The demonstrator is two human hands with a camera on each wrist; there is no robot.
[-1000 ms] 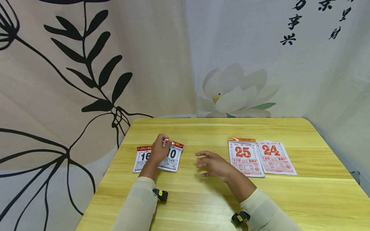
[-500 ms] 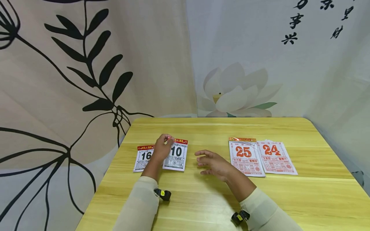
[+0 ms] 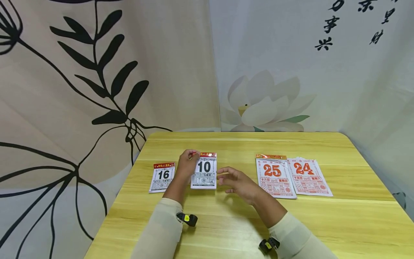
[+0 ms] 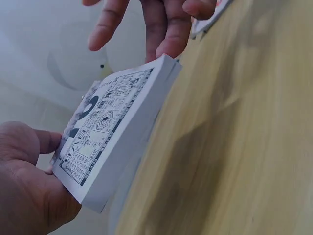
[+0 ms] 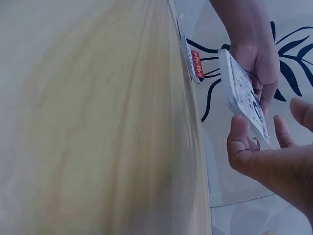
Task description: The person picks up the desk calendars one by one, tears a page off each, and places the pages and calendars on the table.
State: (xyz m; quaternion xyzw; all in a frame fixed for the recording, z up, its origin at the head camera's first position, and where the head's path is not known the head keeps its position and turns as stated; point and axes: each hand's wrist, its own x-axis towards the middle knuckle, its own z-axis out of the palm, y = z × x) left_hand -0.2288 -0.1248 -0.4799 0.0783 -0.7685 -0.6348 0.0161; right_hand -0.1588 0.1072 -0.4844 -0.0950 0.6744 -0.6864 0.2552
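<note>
10 calendar [image 3: 204,177] moved right, away from 16 calendar [image 3: 162,178] — now raised above table [image 3: 233,226]. Left hand [image 3: 186,166] pinches its left side; right hand [image 3: 240,183] spread beside right edge. Likely light, soft-paged — grip block's sides.

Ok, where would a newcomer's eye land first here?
Probably on the black leafy print on the backdrop, at left. Next come the orange-numbered 25 calendar and 24 calendar, side by side, right on the table. Mid-picture, the left hand holds the 10 calendar, the right hand close by.
</note>
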